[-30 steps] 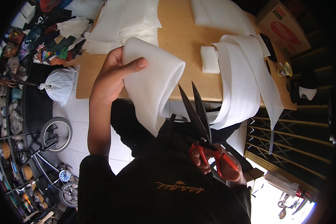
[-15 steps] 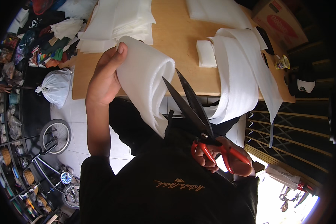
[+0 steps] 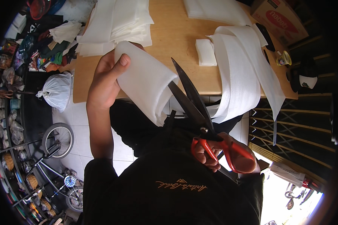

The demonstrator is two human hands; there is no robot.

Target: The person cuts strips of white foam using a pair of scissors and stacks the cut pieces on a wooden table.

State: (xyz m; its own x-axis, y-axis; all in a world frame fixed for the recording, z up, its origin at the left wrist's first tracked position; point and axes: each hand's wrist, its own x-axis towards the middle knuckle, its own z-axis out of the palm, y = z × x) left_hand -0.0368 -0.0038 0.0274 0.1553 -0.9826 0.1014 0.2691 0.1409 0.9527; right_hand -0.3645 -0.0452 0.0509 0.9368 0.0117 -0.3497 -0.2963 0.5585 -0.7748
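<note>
My left hand [image 3: 108,77] grips a folded piece of white foam sheet [image 3: 141,75] above the table's front edge, thumb on top and the other fingers hidden behind it. In my right hand [image 3: 229,152] is a pair of scissors [image 3: 199,112] with red handles and dark blades. The blades are spread; the lower one goes in at the folded foam's right end, while the upper one stands outside it. My right fingers and thumb pass through the handle loops.
On the wooden table [image 3: 172,33] lie a stack of white foam sheets [image 3: 129,18], a small folded foam piece [image 3: 205,52] and a long foam strip [image 3: 236,71] hanging over the front edge. A cardboard box [image 3: 279,20] and a yellow cup [image 3: 283,59] are at the right. A bicycle [image 3: 58,138] stands at the left.
The foam's open end has flattened and its lower tip has risen. The lower blade, earlier at the opening, now reaches inside it. The scissors are opened slightly wider.
</note>
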